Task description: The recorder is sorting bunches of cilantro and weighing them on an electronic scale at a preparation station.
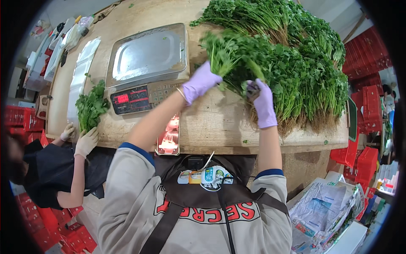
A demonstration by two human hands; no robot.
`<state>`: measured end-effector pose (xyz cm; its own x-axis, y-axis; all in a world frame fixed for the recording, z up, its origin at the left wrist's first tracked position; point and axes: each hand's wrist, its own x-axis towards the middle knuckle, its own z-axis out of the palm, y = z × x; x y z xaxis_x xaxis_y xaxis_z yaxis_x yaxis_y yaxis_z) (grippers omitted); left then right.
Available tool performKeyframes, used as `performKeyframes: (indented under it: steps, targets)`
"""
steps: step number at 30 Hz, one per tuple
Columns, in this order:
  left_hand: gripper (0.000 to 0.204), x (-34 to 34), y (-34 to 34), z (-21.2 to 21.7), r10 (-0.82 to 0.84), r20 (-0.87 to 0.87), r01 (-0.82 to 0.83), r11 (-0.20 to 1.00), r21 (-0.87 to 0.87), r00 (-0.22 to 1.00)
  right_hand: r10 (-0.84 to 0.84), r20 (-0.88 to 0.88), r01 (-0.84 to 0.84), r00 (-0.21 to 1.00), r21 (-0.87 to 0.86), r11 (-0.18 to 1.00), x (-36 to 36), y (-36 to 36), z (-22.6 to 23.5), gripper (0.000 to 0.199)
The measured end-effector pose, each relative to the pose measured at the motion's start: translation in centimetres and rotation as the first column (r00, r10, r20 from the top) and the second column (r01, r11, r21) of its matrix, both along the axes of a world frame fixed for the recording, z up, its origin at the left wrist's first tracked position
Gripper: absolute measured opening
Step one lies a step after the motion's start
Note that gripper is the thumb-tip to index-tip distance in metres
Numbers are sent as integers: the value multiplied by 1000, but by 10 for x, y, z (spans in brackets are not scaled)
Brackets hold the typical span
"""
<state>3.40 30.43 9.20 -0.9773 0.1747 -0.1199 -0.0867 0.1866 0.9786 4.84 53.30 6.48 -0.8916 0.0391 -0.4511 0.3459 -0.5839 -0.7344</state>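
My left hand (201, 83), in a purple glove, is closed round a bunch of leafy green herbs (222, 53) with pale stems, like coriander or celery. The bunch is slightly smeared by motion. Just right of it, my right hand (263, 103), also gloved in purple, pinches the stems of a smaller herb sprig (254, 67). Its fingertips partly blend with the greens behind. A large herb pile (304, 76) with brown roots lies beyond and right of both hands. Left of my left hand stands a scale (148, 55) with a bare metal pan and a lit red display.
A phone (169, 137) lies at the table's (220, 135) near edge. At the left, a co-worker's gloved hand (87, 142) holds another herb bunch (91, 106) beside clear plastic bags (84, 55). Red crates (367, 110) stand at the right, near a paper-lined box (323, 211).
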Motion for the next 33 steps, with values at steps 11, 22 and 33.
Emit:
performKeyframes:
  steps: [11,22,33]
  targets:
    - [53,11,-256,77,-244,-283,-208,294,-933,927,85,-110,-94,990,-80,992,12,25,13,28]
    - [28,17,-354,136,379,-433,-574,597,-561,818,123,-92,-120,988,45,992,15,18,6,18]
    - [68,-4,-261,34,-232,-318,-200,421,-885,919,179,-66,-167,982,157,973,25,17,6,22]
